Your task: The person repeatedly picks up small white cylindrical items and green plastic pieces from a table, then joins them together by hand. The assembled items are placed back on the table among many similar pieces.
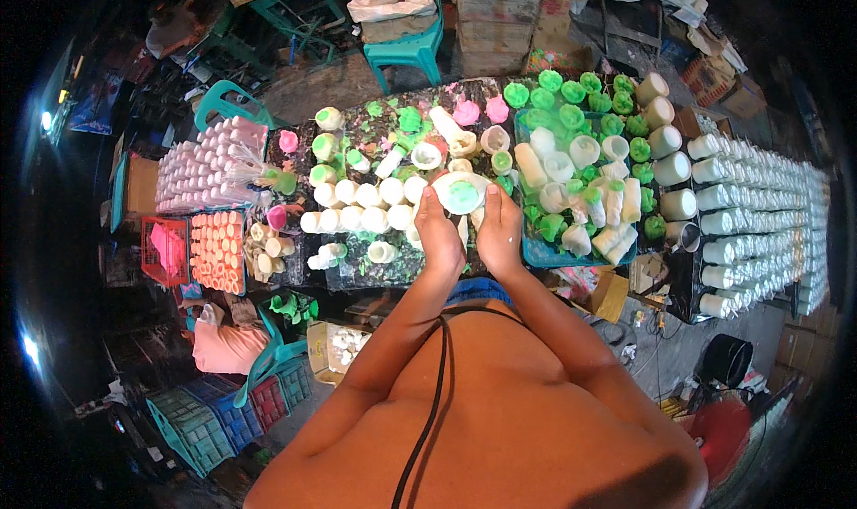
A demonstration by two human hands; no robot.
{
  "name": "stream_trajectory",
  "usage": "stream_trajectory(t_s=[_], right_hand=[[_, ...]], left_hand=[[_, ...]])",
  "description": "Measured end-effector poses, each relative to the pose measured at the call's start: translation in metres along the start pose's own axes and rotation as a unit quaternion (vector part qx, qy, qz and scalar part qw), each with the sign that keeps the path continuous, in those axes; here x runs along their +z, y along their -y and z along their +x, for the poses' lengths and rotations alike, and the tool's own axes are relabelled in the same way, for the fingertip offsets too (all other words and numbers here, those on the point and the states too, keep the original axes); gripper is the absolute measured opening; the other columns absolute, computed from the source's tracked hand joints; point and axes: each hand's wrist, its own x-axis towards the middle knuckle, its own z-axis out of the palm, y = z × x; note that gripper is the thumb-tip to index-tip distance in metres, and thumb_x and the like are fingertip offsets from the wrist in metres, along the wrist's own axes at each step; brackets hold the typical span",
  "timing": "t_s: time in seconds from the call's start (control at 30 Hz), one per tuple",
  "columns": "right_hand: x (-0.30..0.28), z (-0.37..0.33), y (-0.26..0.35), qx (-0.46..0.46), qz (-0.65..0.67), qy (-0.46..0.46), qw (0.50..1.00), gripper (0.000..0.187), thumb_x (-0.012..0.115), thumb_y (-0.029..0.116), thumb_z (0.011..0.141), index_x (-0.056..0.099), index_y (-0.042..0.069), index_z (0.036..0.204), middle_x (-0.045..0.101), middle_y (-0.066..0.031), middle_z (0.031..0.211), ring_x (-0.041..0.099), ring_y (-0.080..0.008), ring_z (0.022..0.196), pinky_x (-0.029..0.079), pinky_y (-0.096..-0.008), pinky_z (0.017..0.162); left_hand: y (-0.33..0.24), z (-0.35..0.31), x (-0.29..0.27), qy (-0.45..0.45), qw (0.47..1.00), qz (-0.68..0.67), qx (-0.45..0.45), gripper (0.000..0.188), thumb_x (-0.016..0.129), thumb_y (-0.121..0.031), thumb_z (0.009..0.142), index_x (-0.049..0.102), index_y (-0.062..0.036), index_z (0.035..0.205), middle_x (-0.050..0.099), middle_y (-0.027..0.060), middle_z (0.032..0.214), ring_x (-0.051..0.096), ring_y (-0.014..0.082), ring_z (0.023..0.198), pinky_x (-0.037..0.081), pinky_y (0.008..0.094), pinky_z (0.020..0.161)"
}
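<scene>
Between my two hands, over the near middle of the table, is a round white mold (444, 194) with pale green material in its centre. My left hand (440, 240) grips its left side, thumb up along the rim, and my right hand (500, 234) grips the right side the same way. Left of it stand rows of cream-white cylinders (368, 195). Beyond it lie a white ring-shaped cup (427, 156) and a cream tube-like piece (444, 121). The undersides of the mold and most fingers behind it are hidden.
A blue tray (571, 257) at right holds white and green-tipped pieces. Green cup-like pieces (571, 91) line the far right. White cylinders (750, 223) fill the far-right table; pinkish ones (210, 165) stand left. Teal chairs (406, 56) stand behind; crates (192, 424) sit lower left.
</scene>
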Motion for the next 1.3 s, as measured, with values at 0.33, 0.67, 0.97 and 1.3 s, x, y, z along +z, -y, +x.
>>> stream_trajectory(t_s=[0.33,0.67,0.97,1.3], right_hand=[[0.005,0.003,-0.004,-0.085,0.213,-0.048,0.972,0.041,0.036,0.024,0.112,0.067,-0.002,0.108,0.071,-0.0118,0.093,0.066,-0.0179,0.085,0.052,-0.0328,0.082],[-0.004,0.012,-0.004,0.037,0.329,-0.03,0.943,0.037,0.043,0.029,0.112,0.063,0.003,0.095,0.06,0.0001,0.08,0.052,-0.0077,0.071,0.044,-0.0268,0.068],[-0.02,0.043,-0.009,0.199,0.352,0.074,0.912,0.032,0.047,0.026,0.11,0.064,0.005,0.093,0.061,-0.0007,0.078,0.057,-0.0103,0.065,0.047,-0.0288,0.061],[-0.018,0.059,-0.018,0.182,0.236,0.202,0.933,0.032,0.052,0.023,0.107,0.067,-0.001,0.122,0.071,-0.0056,0.103,0.065,-0.0108,0.088,0.052,-0.0275,0.076]], left_hand=[[0.005,0.007,-0.017,0.101,0.984,-0.091,-0.114,0.045,0.037,-0.038,0.112,0.052,-0.0021,0.134,0.064,0.0127,0.128,0.062,0.0256,0.119,0.049,0.0419,0.103],[-0.005,0.008,-0.013,0.208,0.945,-0.128,-0.218,0.038,0.043,-0.038,0.11,0.056,-0.0049,0.125,0.069,0.0107,0.104,0.07,0.0208,0.087,0.06,0.034,0.076],[0.009,0.015,-0.013,0.199,0.952,-0.073,-0.22,0.027,0.041,-0.031,0.112,0.054,-0.0103,0.123,0.066,0.0089,0.112,0.066,0.0205,0.1,0.056,0.0392,0.089],[-0.014,0.006,-0.017,0.25,0.942,-0.134,-0.178,0.048,0.055,-0.018,0.106,0.037,-0.0095,0.149,0.053,0.0104,0.142,0.056,0.0248,0.128,0.047,0.0429,0.108]])
